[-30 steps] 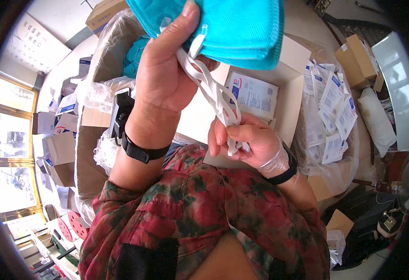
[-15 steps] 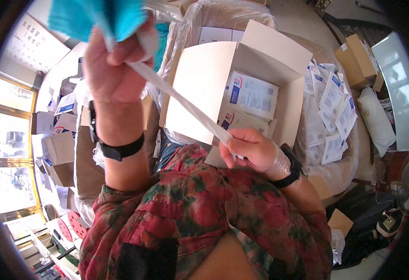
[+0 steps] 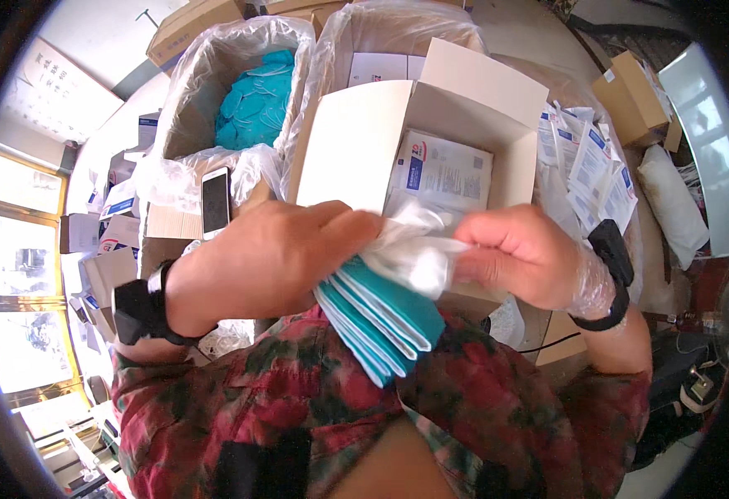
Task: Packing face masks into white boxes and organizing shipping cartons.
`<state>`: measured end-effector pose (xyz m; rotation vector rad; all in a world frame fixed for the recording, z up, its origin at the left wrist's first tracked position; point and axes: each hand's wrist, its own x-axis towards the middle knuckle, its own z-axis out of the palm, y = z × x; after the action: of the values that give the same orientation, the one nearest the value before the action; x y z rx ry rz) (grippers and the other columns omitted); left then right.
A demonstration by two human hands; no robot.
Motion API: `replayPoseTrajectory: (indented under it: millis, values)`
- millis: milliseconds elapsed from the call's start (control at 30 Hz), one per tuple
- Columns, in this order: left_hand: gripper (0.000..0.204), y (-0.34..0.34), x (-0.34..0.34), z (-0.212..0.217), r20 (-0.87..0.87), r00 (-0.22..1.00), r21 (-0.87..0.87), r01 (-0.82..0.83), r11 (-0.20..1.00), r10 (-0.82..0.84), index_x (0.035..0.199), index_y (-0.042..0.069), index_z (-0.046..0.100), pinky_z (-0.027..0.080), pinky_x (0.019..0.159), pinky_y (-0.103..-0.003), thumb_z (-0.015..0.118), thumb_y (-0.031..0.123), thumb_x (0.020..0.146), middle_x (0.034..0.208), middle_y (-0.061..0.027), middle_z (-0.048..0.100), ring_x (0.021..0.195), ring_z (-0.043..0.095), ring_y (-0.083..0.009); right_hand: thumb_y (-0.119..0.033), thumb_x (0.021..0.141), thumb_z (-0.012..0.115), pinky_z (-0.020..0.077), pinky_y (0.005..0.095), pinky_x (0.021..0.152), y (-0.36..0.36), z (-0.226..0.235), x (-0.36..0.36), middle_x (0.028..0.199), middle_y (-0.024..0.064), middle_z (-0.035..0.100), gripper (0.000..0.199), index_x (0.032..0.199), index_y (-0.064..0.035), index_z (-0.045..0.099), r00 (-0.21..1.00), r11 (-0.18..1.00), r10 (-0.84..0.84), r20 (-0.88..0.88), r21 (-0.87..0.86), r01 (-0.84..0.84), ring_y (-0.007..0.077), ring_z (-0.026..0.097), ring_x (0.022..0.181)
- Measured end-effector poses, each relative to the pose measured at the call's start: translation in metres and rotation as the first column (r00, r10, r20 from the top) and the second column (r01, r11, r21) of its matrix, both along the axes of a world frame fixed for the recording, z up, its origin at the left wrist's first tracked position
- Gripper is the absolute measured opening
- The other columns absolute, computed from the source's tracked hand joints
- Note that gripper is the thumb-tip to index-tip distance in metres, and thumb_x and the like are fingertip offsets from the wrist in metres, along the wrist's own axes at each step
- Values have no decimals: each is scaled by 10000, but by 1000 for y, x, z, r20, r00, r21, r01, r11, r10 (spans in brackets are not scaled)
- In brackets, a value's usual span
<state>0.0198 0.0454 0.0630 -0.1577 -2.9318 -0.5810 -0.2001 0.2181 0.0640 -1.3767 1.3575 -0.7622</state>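
Note:
My left hand point(image 3: 269, 254) is closed around one end of a stack of teal, white-edged folded cloth pieces point(image 3: 385, 320) that look like face masks. The stack tilts down in front of my chest. At its upper end sits a bunched white material point(image 3: 418, 245), blurred; I cannot tell whether it is straps or thin film. My right hand point(image 3: 518, 258) pinches the right side of this white bunch. Just beyond both hands stands an open cardboard box point(image 3: 514, 170), white inside, with white-and-blue printed packets point(image 3: 448, 170) lying in it.
At the far left, a plastic-lined carton point(image 3: 186, 104) holds a heap of teal masks point(image 3: 256, 100). A phone point(image 3: 215, 204) lies near my left hand. Many printed packets point(image 3: 593, 162) fill a plastic-lined container on the right. A brown box point(image 3: 635, 100) stands beyond it.
My left hand has come down from the upper left with the teal stack. The long white strip stretched between my hands is now bunched. My right hand has moved rightward.

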Motion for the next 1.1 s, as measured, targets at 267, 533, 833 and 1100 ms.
replayPoseTrajectory:
  millis: [267, 533, 833, 1100]
  values:
    - [384, -27, 34, -28, -132, 977, -97, -178, 979, 165, 914, 19, 510, 481, 560, -381, 717, 101, 601, 777, -119, 524, 648, 588, -318, -287, 969, 480, 399, 230, 546, 52, -5, 0, 626, -23, 508, 289, 821, -62, 582, 993, 938, -68, 101, 346, 29, 48, 491, 599]
    - [338, -151, 133, -59, -124, 438, -62, -899, 434, 890, 1097, 27, 596, 519, 765, -311, 657, 46, 765, 877, -100, 663, 798, 636, -214, -235, 916, 549, 329, 200, 496, 122, 5, -19, 630, -44, 486, 193, 811, -75, 576, 850, 737, -517, 95, 555, 386, 35, 426, 556]
    - [353, -88, 48, -73, 62, 534, 854, -465, 232, 843, 1148, 80, 584, 447, 566, -198, 699, 85, 814, 996, -9, 630, 820, 600, -100, -335, 942, 514, 242, 216, 422, 85, -70, 19, 587, -26, 404, 291, 809, -76, 499, 575, 854, -518, 633, 344, 390, 61, 336, 483]
    - [507, -47, 14, -85, -63, 643, 994, -27, 104, 763, 1318, -36, 413, 467, 970, -445, 574, -73, 838, 1235, -195, 548, 1130, 558, -316, -313, 993, 416, 265, 209, 397, 139, -121, -14, 674, 8, 450, 270, 851, -99, 498, 8, 551, -437, 899, 261, 792, 75, 345, 509]
